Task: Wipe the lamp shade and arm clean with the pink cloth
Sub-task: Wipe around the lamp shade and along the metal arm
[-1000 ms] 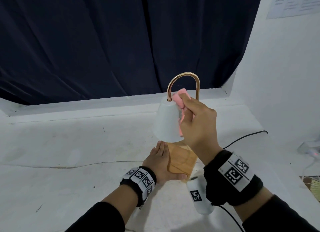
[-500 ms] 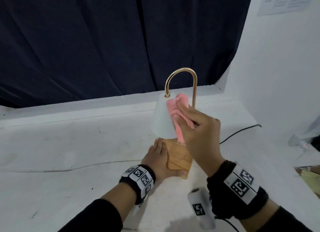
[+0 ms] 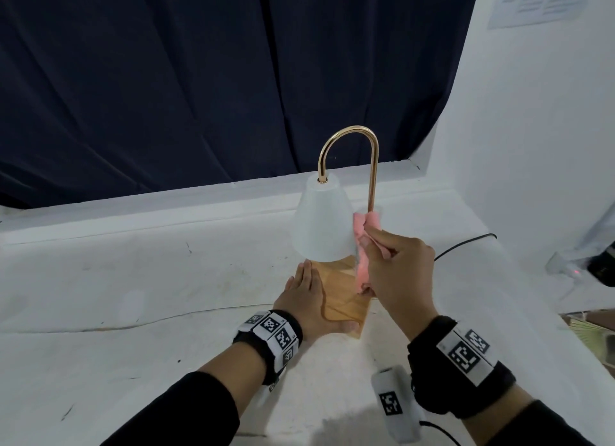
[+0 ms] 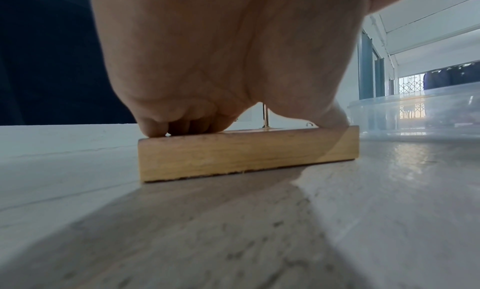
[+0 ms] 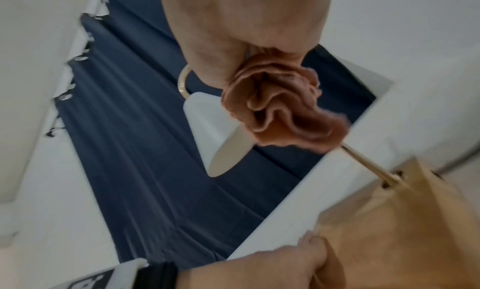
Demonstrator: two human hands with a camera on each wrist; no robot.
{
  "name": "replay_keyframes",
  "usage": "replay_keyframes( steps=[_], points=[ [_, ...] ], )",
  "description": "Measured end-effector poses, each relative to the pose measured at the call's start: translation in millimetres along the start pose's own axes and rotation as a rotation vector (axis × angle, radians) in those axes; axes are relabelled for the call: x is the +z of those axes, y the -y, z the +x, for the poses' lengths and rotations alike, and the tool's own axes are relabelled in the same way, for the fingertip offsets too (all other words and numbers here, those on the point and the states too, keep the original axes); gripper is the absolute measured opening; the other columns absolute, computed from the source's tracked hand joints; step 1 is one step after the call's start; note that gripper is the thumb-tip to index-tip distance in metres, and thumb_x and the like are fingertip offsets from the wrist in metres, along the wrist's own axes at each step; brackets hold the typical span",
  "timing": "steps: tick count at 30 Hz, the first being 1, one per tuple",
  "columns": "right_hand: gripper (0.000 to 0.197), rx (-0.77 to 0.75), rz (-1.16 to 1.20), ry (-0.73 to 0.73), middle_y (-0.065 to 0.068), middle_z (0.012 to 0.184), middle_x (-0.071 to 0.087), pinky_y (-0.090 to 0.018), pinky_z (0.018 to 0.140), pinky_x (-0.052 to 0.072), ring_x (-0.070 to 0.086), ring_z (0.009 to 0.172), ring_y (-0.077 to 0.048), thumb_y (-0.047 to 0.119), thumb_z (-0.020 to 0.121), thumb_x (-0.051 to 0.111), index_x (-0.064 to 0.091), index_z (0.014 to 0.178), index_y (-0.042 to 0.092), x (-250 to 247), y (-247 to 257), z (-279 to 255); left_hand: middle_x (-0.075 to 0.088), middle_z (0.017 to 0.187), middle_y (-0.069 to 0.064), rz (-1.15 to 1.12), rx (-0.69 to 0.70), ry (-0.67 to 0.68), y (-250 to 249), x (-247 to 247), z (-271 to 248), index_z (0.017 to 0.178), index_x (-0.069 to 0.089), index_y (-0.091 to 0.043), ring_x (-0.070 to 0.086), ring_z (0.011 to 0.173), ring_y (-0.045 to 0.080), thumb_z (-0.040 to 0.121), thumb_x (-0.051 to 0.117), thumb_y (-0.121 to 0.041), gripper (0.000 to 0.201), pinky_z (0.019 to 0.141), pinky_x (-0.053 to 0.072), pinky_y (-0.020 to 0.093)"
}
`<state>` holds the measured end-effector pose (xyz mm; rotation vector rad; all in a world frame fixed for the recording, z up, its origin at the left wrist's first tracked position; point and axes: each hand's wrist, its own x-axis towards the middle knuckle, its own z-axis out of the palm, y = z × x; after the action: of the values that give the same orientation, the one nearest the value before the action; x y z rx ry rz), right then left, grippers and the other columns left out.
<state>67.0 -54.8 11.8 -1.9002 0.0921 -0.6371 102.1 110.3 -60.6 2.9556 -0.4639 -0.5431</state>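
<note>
A small lamp stands on the white table: a white cone shade (image 3: pixel 321 224), a gold hooked arm (image 3: pixel 373 166) and a square wooden base (image 3: pixel 346 307). My right hand (image 3: pixel 397 272) grips the bunched pink cloth (image 3: pixel 362 242) around the arm's upright rod, just right of the shade's lower edge. In the right wrist view the cloth (image 5: pixel 280 108) bulges out of my fist over the rod (image 5: pixel 369 164). My left hand (image 3: pixel 307 297) lies flat on the base's left side, fingers straight. From the left wrist view, the palm (image 4: pixel 221 67) presses on the base (image 4: pixel 246 153).
A black cord (image 3: pixel 462 244) runs right from the lamp across the table. A white device (image 3: pixel 396 405) with a marker lies at the near edge by my right wrist. A dark curtain (image 3: pixel 199 79) hangs behind, a white wall (image 3: pixel 532 146) at the right. A clear plastic tub (image 4: pixel 420 112) stands nearby.
My right hand has carried the cloth from the top of the shade down and to the right onto the arm's upright rod. The left hand has stayed on the base.
</note>
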Motion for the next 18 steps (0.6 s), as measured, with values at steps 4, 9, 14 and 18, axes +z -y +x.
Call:
replay_keyframes(
  steps=[4, 9, 14, 18],
  points=[
    [0.019, -0.371, 0.007, -0.093, 0.012, 0.087, 0.077, -0.001, 0.06, 0.044, 0.061, 0.064, 0.006, 0.002, 0.088, 0.077, 0.081, 0.104, 0.012, 5.6, 34.6, -3.4, -0.021, 0.164, 0.02, -0.018, 0.001, -0.002, 0.3, 0.8, -0.2, 0.153, -0.015, 0.005, -0.018, 0.153, 0.028, 0.065, 0.049, -0.094, 0.147, 0.125, -0.002, 0.042],
    [0.04, -0.545, 0.142, -0.114, 0.016, 0.131, 0.06, -0.01, 0.093, 0.051, 0.063, 0.112, 0.008, -0.002, 0.092, 0.071, 0.065, 0.128, 0.013, 26.7, 41.0, 21.8, -0.022, 0.164, 0.019, -0.049, -0.015, -0.021, -2.6, 2.2, -1.8, 0.153, -0.017, 0.004, -0.017, 0.153, 0.027, 0.064, 0.046, -0.096, 0.149, 0.126, -0.001, 0.042],
    [0.029, -0.088, 0.255, -0.087, 0.014, 0.057, 0.054, -0.016, 0.056, 0.039, 0.041, 0.054, -0.001, 0.014, 0.098, 0.068, 0.073, 0.108, 0.041, 22.2, 9.6, 16.8, -0.017, 0.164, 0.02, -0.068, 0.009, -0.024, -5.2, -2.8, -5.6, 0.154, -0.013, 0.006, -0.013, 0.154, 0.028, 0.069, 0.049, -0.091, 0.143, 0.126, 0.002, 0.04],
    [0.033, -0.03, 0.196, -0.059, 0.017, 0.045, 0.038, -0.011, 0.052, 0.03, 0.034, 0.048, -0.004, 0.011, 0.096, 0.069, 0.072, 0.099, 0.044, 15.5, 0.6, 2.6, -0.021, 0.164, 0.016, -0.006, 0.11, 0.048, 14.1, -12.9, -7.7, 0.155, -0.014, 0.001, -0.016, 0.153, 0.024, 0.082, 0.052, -0.079, 0.128, 0.123, 0.003, 0.036]
  ],
)
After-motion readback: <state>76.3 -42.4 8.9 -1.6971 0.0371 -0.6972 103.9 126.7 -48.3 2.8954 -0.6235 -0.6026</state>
